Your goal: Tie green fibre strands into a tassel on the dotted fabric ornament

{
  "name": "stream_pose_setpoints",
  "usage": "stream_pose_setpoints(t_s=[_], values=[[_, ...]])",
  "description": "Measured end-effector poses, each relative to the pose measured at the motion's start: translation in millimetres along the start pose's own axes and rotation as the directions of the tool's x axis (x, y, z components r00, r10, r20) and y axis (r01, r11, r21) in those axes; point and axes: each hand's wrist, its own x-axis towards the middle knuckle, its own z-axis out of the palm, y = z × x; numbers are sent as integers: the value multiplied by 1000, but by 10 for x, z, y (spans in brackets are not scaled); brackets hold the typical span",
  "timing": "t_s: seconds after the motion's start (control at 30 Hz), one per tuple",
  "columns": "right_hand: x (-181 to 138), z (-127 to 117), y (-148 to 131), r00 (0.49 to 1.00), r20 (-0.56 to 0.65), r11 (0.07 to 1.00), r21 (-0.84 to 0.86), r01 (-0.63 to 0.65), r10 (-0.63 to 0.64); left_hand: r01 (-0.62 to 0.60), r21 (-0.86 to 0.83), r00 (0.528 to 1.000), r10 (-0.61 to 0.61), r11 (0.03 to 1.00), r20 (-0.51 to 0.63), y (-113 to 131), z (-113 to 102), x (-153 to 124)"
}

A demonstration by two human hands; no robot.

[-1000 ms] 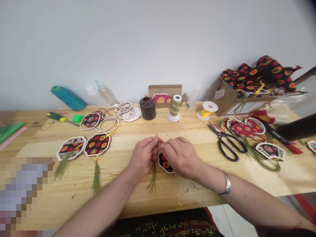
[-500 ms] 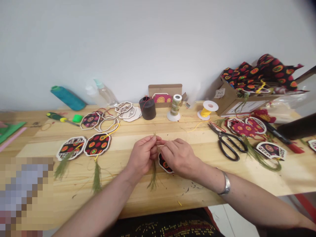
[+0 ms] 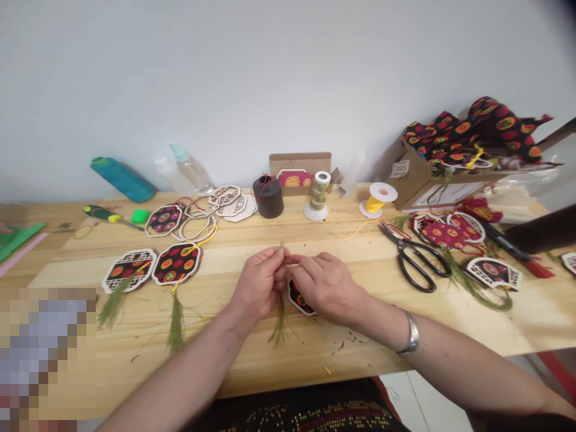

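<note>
My left hand (image 3: pixel 261 281) pinches the upper part of a green thread tassel (image 3: pixel 279 324), whose strands hang down below the fingers. Close against it, my right hand (image 3: pixel 330 288) has its fingers closed near the top of the tassel; what they pinch is hidden. Partly under the right hand lies a pendant (image 3: pixel 299 298) with a pale scalloped frame and black patterned fabric. Two similar pendants lie to the left, a lattice one (image 3: pixel 130 270) and a fabric-faced one (image 3: pixel 177 264), each with a green tassel.
Black-handled scissors (image 3: pixel 420 261) lie at the right, near a fan-shaped pendant (image 3: pixel 492 274). Along the wall stand a black thread spool (image 3: pixel 269 198), a gold ribbon spool (image 3: pixel 320 195) and a yellow cord spool (image 3: pixel 377 201). A cardboard box (image 3: pixel 443 191) holds patterned fabric. A screwdriver (image 3: pixel 108 216) lies left.
Both hands hold nearly the same pose at the tassel. The whole view has shifted very slightly; nothing on the table has visibly moved.
</note>
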Motion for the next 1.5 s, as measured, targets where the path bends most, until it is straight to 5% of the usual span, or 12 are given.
stream_pose_setpoints(t_s=[0.13, 0.23, 0.3, 0.37, 0.43, 0.53, 0.7, 1.07, 1.23, 1.43, 1.5], values=[[-10, -14, 2, 999, -36, 996, 83, -31, 34, -34, 43, 999, 35, 998, -17, -13, 17, -7], [15, -37, 32, 959, -45, 921, 293, -256, 281, -105, 92, 993, 109, 990, -34, -29, 24, -4], [51, -39, 78, 855, 59, 721, 508, -470, 516, -141, 152, 989, 147, 978, -24, -42, 20, -3], [91, -30, 134, 711, 245, 403, 684, -609, 659, -175, 228, 984, 179, 958, 2, -58, 7, -2], [125, -17, 184, 603, 420, 116, 750, -652, 678, -206, 296, 978, 204, 933, 36, -76, -10, -3], [147, -12, 219, 550, 521, -83, 770, -632, 653, -223, 370, 975, 212, 902, 70, -97, -31, -9], [137, -7, 207, 543, 505, -163, 815, -556, 671, -194, 389, 981, 177, 901, 79, -86, -13, -37], [127, 7, 205, 576, 475, -145, 839, -524, 665, -152, 320, 988, 135, 935, 76, -69, 14, -34], [132, -27, 200, 584, 533, -224, 826, -518, 612, -109, 230, 994, 109, 967, 11, -50, 30, -6], [112, -110, 280, 812, 492, -202, 870, -449, 314, -47, 153, 999, 47, 987, 3, -22, 40, -22], [110, -110, 300, 822, 476, -172, 879, -444, 314, -31, 144, 999, 29, 989, 14, -15, 50, -30]])
